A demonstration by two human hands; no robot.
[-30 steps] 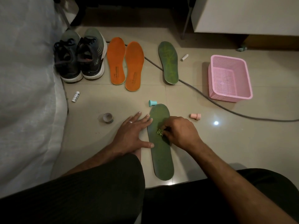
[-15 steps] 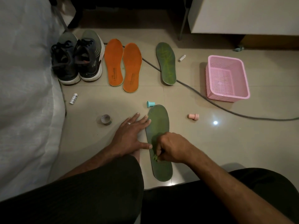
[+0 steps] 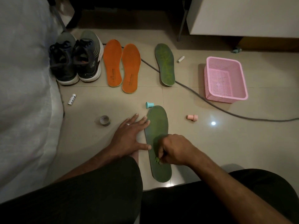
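Floor [image 3: 210, 151] of pale tiles, seen from the head camera. On it, right in front of the seated person's knees, a dark green insole [image 3: 157, 125] lies lengthwise with its toe end pointing away. The left hand [image 3: 129, 138] lies flat on the floor beside it, fingers straight and spread, a ring on one finger. Its fingertips and thumb tip touch the insole's left edge. The right hand [image 3: 174, 149] is over the heel half with its fingers curled, pinching a small bright-green scrap [image 3: 157, 160] against the surface. What the scrap is I cannot make out.

A teal cap [image 3: 149, 105] sits just beside the toe end, and a pink cap [image 3: 192, 117] lies on its side off to the right. A roll of grey tape [image 3: 104, 121] stands left of the left hand.

Further back are a pair of dark trainers [image 3: 76, 57] with white soles, two orange insoles [image 3: 112, 62] side by side, and a second green insole [image 3: 165, 64] lying across a grey cable [image 3: 226, 111]. Each orange insole carries a line of dark print near the heel, too small to read. A white tube [image 3: 72, 99] near the bed [image 3: 24, 94] has black lettering along it, also unreadable. Another small white tube [image 3: 180, 59] lies by the far green insole. A pink mesh basket [image 3: 226, 98] sits at the right, beyond the cable.
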